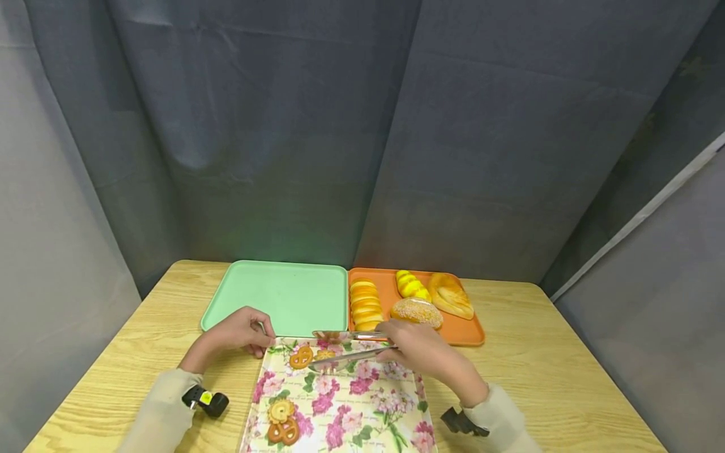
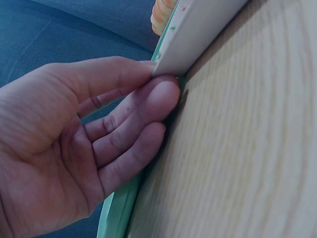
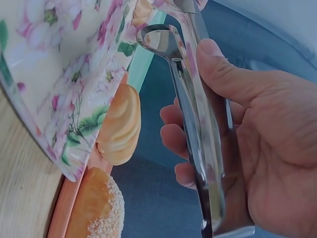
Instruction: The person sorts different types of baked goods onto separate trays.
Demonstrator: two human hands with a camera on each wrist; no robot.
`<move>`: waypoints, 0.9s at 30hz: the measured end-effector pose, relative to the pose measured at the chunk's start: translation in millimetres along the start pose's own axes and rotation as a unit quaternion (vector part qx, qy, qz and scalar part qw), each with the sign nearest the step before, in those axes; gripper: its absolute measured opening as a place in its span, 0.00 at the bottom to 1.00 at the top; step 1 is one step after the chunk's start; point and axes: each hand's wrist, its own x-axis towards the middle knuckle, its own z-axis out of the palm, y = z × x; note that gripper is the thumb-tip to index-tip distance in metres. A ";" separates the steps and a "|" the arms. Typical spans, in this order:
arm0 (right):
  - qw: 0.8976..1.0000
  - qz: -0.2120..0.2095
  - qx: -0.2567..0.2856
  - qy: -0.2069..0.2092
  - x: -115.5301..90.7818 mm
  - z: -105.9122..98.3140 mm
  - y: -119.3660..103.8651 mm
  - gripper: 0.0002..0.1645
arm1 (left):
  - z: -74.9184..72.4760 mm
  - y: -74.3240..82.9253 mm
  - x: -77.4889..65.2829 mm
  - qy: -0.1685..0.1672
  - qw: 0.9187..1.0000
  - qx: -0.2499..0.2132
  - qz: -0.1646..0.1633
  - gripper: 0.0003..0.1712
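At the far left corner of a flower-patterned tray [image 1: 323,402], my left hand [image 1: 243,330] pinches the edge between thumb and fingers; the left wrist view shows the thumb [image 2: 119,74] on that corner. My right hand [image 1: 421,352] grips metal tongs [image 1: 362,355], fingers wrapped round the arms [image 3: 210,144]. The tongs' parted tips point left, over the tray's far part. Close to them lie a pretzel-shaped cookie [image 1: 301,357] and a round cookie [image 1: 325,355], partly hidden. Nearer me on the tray are another round cookie [image 1: 281,411] and pretzel cookies [image 1: 283,431].
Behind the flowered tray stands a green tray [image 1: 272,292]. To its right, an orange tray [image 1: 467,330] bears a ridged loaf [image 1: 365,302], a yellow twisted bread [image 1: 412,285], a sugar-topped bun [image 1: 418,312] and a flat pastry [image 1: 450,296]. Grey curtains surround the wooden table [image 1: 544,371].
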 end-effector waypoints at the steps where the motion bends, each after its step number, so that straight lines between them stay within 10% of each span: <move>1: 1.000 0.001 -0.002 0.000 0.3 0.9 -0.1 0.25 | 0.0 0.1 0.0 0.000 1.000 0.000 0.000 0.08; 27: 0.998 0.006 0.030 -0.058 2.1 11.6 -2.1 0.23 | 0.3 0.9 -0.2 0.000 1.000 0.008 0.003 0.08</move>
